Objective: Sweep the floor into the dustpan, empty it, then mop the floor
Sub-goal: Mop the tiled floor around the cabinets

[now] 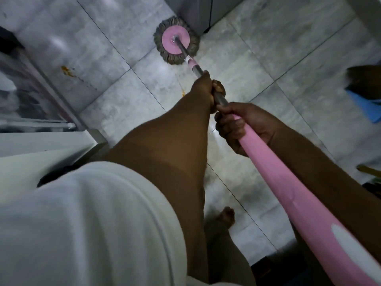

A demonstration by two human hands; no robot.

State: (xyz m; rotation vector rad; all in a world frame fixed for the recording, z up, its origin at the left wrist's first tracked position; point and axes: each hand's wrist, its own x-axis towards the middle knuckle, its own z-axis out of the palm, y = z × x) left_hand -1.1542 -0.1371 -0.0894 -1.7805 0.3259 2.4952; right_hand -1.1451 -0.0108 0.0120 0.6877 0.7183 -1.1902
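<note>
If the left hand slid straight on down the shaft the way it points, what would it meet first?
Probably the pink collar on the mop handle, just ahead of the left hand; beyond it sits the mop head.

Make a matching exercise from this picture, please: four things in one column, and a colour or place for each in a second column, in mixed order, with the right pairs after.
Things
1. mop head
2. left hand
3. right hand
4. orange stain

Places
A. grips the pink part of the handle
B. on a tile left of the mop
C. against the grey cabinet corner
D. grips the metal part of the handle

Pairs: 1-C, 2-D, 3-A, 4-B
</note>
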